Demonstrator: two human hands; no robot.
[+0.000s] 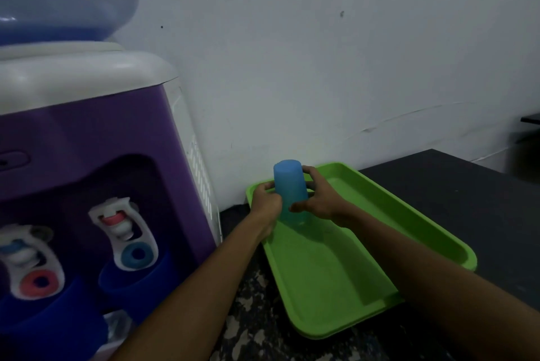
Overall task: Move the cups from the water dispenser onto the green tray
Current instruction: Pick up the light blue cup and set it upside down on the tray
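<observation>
Both hands are on a light blue cup, which is turned upside down over the far left corner of the green tray; the left hand wraps its fingers around the cup's left side, and the right hand closes on the right side, thumb low near the rim and fingers higher up the back. The cup's rim looks to be at or just above the tray floor, though the picture is dim and soft there, so whether it is resting or a little lifted cannot be told for sure.

So the task seems to be at the setting-down of one cup; this cup is over the tray but both hands grip it, so it is not yet released. The rest of the tray is bare green; no other cup shows on it.

More work is left at the water dispenser, which stands just left of the tray: two dark blue cups sit under its taps, one cup below the right tap and another cup below the left tap; both are untouched and remain to be carried across once this one is let go.
</observation>
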